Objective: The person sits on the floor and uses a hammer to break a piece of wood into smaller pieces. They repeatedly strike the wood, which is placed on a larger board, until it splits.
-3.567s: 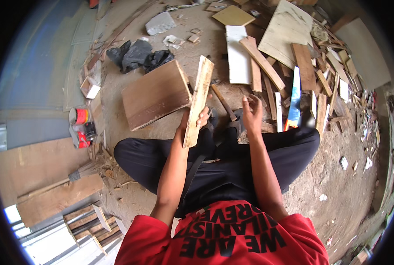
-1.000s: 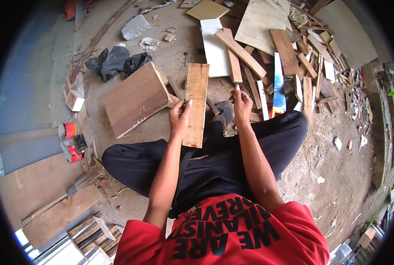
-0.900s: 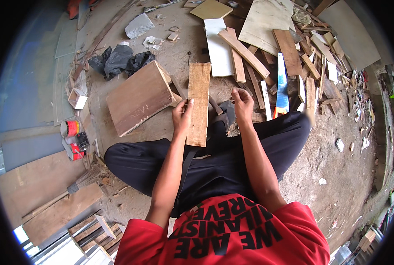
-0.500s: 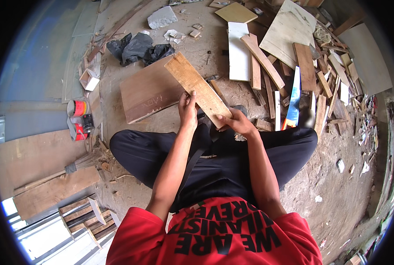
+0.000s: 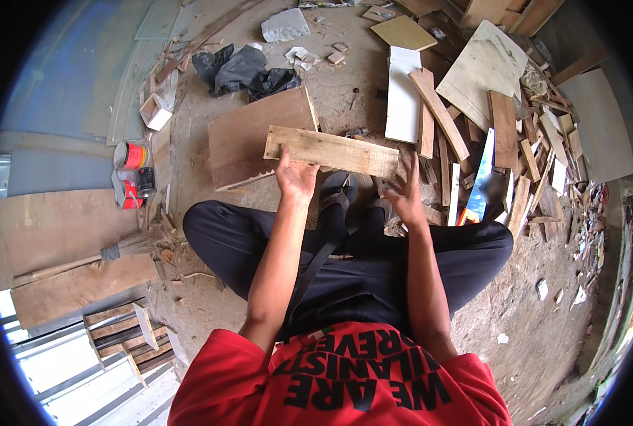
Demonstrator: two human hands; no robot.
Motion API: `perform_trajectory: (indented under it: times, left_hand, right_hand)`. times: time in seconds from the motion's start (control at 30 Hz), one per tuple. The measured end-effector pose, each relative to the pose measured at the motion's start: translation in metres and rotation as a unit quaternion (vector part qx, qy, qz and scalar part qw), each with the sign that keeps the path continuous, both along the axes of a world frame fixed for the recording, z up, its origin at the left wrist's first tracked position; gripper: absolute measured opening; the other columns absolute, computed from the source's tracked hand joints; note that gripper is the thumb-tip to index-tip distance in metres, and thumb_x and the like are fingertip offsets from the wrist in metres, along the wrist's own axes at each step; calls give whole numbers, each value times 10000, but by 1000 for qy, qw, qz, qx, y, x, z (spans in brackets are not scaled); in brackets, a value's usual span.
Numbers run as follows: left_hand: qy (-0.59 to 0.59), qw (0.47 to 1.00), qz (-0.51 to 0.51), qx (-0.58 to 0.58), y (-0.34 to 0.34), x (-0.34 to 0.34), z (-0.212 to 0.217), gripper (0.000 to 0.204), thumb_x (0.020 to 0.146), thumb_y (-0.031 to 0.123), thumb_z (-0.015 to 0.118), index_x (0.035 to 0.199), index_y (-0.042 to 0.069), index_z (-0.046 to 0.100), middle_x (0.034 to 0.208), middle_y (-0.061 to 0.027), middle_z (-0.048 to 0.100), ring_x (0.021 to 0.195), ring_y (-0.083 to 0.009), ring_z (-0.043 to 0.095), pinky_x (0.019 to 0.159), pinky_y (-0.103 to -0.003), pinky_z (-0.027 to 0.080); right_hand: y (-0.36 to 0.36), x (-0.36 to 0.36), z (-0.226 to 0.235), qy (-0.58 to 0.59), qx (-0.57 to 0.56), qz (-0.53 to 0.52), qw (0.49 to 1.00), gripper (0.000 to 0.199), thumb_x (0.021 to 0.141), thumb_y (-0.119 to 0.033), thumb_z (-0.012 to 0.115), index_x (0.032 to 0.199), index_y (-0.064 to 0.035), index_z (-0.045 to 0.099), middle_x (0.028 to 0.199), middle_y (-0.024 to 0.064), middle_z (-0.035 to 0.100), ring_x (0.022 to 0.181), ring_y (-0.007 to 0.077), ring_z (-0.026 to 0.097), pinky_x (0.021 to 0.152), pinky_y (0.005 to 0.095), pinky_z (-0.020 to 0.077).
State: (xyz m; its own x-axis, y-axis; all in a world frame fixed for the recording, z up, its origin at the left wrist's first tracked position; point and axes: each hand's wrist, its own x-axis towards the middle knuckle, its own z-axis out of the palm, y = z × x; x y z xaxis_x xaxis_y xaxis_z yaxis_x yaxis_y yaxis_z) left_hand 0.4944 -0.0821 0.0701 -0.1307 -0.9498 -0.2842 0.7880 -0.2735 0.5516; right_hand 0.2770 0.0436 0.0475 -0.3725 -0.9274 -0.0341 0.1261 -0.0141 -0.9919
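A short plank of pale wood [image 5: 334,150] is held up crosswise above my feet. My left hand [image 5: 296,177] grips it near its left end, thumb on the near face and the other fingers mostly hidden behind. At the plank's right end is my right hand [image 5: 405,190], its fingers spread and apart; whether a fingertip touches the wood, I cannot tell. Behind the plank, a larger brown wooden panel [image 5: 249,142] with a jagged lower edge lies tilted on the ground.
Scrap boards [image 5: 504,128] pile up at the right, with a handsaw [image 5: 482,177] in front of them. A black plastic bag [image 5: 238,69] and a grey stone block [image 5: 285,25] lie at the far side. Cans [image 5: 130,156] stand at the left near a broom [image 5: 121,250].
The plank has turned from a steep slant to nearly level. My right hand has loosened from its near end, and its fingers have spread. The view has shifted slightly.
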Motion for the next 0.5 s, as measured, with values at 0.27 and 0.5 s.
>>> perform_trajectory:
  times: [0.27, 0.5]
  left_hand:
    - [42, 999, -16, 1, 3, 1, -4, 581, 987, 411, 526, 1470, 106, 422, 1471, -111, 488, 1366, -292, 436, 1105, -536, 344]
    - [218, 974, -46, -37, 10, -3, 7, 857, 895, 681, 532, 1544, 164, 318, 1566, -136, 353, 1453, -317, 301, 1168, -588, 240]
  right_hand:
    - [-6, -10, -20, -246, 59, -35, 967, 500, 1023, -224, 587, 1449, -10, 439, 1325, 136, 592, 1122, 230, 641, 898, 375, 551]
    - [-7, -15, -24, -233, 33, -95, 967, 352, 1015, -170, 597, 1353, -69, 584, 1112, 25, 696, 922, 126, 674, 793, 327, 564]
